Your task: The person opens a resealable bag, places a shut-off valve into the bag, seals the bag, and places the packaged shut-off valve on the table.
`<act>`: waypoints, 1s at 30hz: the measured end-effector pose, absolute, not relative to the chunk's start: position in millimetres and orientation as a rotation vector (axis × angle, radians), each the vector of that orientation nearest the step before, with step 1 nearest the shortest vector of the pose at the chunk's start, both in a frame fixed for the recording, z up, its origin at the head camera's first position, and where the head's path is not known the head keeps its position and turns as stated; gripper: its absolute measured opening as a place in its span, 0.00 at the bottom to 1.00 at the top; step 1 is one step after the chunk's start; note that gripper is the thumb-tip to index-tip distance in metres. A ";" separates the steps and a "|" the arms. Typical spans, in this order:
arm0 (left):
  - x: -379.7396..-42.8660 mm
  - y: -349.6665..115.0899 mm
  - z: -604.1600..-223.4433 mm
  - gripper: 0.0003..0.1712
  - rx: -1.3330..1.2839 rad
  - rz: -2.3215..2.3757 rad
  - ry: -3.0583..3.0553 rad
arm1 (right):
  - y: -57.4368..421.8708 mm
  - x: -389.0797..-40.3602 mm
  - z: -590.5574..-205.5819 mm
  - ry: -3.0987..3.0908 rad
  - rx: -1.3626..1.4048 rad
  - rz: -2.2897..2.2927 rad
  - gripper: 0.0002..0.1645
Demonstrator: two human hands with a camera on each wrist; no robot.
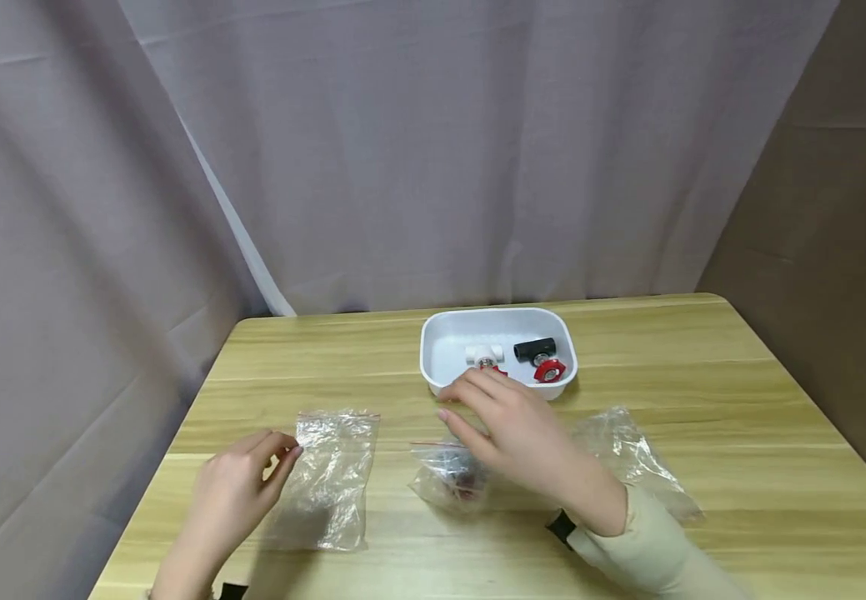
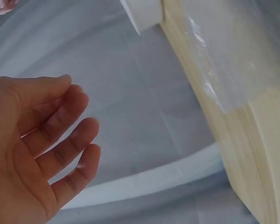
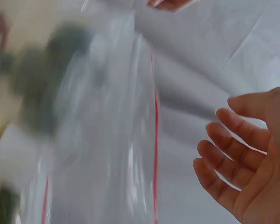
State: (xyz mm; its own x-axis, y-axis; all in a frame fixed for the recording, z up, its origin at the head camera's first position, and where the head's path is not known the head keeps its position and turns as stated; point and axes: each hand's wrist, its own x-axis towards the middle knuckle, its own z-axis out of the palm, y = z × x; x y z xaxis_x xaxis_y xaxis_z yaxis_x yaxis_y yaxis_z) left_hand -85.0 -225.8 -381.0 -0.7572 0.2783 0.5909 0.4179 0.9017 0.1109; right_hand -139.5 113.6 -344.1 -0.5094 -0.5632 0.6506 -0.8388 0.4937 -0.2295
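Observation:
In the head view my left hand (image 1: pixel 232 483) hovers at the left side of a flat clear zip bag (image 1: pixel 338 492). Its fingers are loosely bent and hold nothing, as the left wrist view also shows. My right hand (image 1: pixel 511 425) is above a second zip bag (image 1: pixel 433 483), which has something dark and red inside, partly hidden by the hand. The right wrist view shows the right fingers (image 3: pixel 235 154) relaxed, with no object between them. Beyond that hand, a white tray (image 1: pixel 493 314) contains a white valve (image 1: pixel 478 353) and a black valve (image 1: pixel 530 350), both with red handles.
Another clear bag (image 1: pixel 638 462) lies crumpled to the right, partly behind the right forearm. The wooden table (image 1: pixel 312 358) ends at a grey curtain (image 1: pixel 402 167) along the back and left.

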 end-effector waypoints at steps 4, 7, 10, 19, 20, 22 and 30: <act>-86.3 -233.2 -383.1 0.08 -0.468 -0.314 -2.517 | 87.0 -132.1 -350.8 -2.271 1.161 0.802 0.11; -88.5 -236.5 -384.6 0.08 -0.434 -0.339 -2.562 | 63.8 -128.8 -359.0 -2.356 1.167 0.831 0.14; -93.1 -238.4 -385.7 0.07 -0.401 -0.385 -2.636 | 40.7 -127.5 -367.9 -2.453 1.172 0.837 0.16; -122.6 -247.6 -404.8 0.08 -0.401 -0.489 -2.838 | -13.7 -135.5 -398.1 -2.632 1.347 0.738 0.19; -125.5 -248.7 -407.5 0.09 -0.399 -0.500 -2.862 | -17.8 -137.0 -401.5 -2.654 1.349 0.714 0.20; -131.0 -250.7 -412.7 0.12 -0.388 -0.494 -2.912 | -24.3 -139.9 -407.4 -2.712 1.331 0.667 0.22; -143.5 -255.5 -426.4 0.23 -0.420 -0.486 -3.074 | -33.9 -145.5 -425.9 -2.974 1.204 0.503 0.29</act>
State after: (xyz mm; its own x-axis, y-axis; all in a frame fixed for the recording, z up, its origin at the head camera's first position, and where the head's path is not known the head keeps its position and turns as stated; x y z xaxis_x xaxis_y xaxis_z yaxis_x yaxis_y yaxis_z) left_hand -143.5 -255.5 -426.4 -0.9643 0.2615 0.0426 0.2619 0.9164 0.3028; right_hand -145.5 -33.9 -425.9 -0.7203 -0.6935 0.0171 -0.6606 0.6781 -0.3221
